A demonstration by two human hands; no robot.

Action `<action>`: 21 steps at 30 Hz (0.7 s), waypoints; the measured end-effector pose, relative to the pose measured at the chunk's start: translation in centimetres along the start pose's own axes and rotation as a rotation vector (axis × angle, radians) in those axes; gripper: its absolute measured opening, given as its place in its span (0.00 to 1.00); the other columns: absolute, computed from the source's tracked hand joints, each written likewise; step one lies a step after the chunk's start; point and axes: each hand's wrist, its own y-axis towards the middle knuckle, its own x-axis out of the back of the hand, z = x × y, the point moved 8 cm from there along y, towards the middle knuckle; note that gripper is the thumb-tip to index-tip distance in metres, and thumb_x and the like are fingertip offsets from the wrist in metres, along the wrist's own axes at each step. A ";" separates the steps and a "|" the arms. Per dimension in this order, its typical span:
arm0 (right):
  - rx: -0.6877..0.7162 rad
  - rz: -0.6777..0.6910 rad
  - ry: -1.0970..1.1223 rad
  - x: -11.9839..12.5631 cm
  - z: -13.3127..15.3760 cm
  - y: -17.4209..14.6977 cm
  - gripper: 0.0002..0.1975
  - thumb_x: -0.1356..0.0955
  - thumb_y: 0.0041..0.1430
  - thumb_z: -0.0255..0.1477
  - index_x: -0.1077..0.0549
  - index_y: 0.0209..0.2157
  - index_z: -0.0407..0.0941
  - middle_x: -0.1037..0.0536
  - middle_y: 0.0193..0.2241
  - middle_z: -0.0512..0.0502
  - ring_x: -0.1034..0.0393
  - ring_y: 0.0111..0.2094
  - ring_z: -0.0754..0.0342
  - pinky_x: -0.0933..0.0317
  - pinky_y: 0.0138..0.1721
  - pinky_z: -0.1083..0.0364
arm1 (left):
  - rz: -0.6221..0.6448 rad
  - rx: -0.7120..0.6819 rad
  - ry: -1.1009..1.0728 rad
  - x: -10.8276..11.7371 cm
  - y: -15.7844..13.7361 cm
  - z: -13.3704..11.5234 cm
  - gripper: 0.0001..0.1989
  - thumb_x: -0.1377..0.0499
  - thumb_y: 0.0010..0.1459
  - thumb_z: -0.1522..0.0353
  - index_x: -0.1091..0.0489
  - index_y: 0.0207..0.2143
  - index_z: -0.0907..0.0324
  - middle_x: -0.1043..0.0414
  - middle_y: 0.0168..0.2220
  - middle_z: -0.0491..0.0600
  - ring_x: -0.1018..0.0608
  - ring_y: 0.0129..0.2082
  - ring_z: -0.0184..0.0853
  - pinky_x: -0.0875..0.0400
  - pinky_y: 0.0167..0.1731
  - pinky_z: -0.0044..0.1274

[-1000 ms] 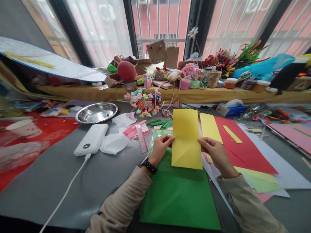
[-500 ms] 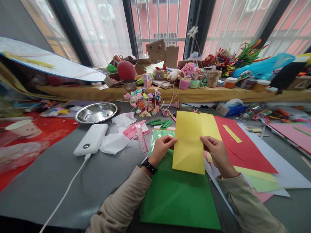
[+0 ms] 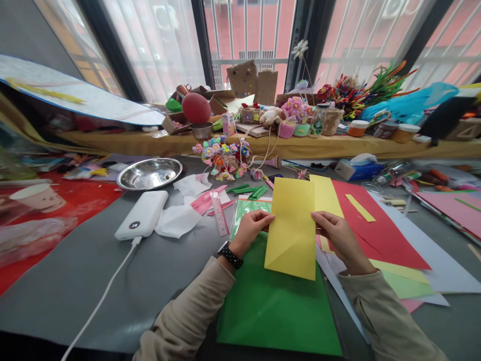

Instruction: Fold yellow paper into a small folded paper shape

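A creased sheet of yellow paper (image 3: 291, 225) is held up between both hands, above the green paper (image 3: 278, 311). My left hand (image 3: 250, 230) pinches its left edge, thumb on the near face. On the opposite edge, my right hand (image 3: 338, 238) grips it the same way. Faint fold lines run across the lower half of the sheet. The fingers behind it are partly hidden. Past the right hand lie another yellow sheet (image 3: 326, 195) and a red sheet (image 3: 370, 220) with a narrow yellow strip (image 3: 359, 208) on it.
Left of the hands are a pink ruler (image 3: 220, 214), white paper scraps (image 3: 176, 221), a white power bank (image 3: 142, 215) with its cable, and a metal plate (image 3: 149, 174). Green strips (image 3: 257, 192) lie beyond. Craft flowers (image 3: 221, 155) stand before the crowded ledge (image 3: 150, 145).
The yellow sheet's lower edge has tilted, its right corner dropping slightly, and its top edge sits a little lower. Both hands keep their grip, almost in the same place.
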 end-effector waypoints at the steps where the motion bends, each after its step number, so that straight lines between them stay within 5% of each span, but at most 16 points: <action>1: 0.014 -0.005 0.000 0.1 0.0 0.1 0.08 0.32 0.43 0.34 0.28 0.22 0.43 0.28 0.20 0.52 0.35 0.23 0.60 0.38 0.25 0.62 | 0.000 -0.001 0.006 0.0 0.0 0.0 0.11 0.39 0.41 0.65 0.31 0.23 0.65 0.31 0.21 0.45 0.31 0.21 0.25 0.35 0.23 0.17; 21: 0.041 -0.096 0.036 0.8 -0.2 0.5 0.09 0.30 0.39 0.34 0.29 0.19 0.43 0.27 0.19 0.51 0.34 0.23 0.59 0.37 0.26 0.60 | 0.015 -0.035 0.159 -0.3 -0.1 -0.3 0.10 0.41 0.43 0.64 0.30 0.23 0.65 0.32 0.21 0.46 0.31 0.21 0.26 0.36 0.22 0.17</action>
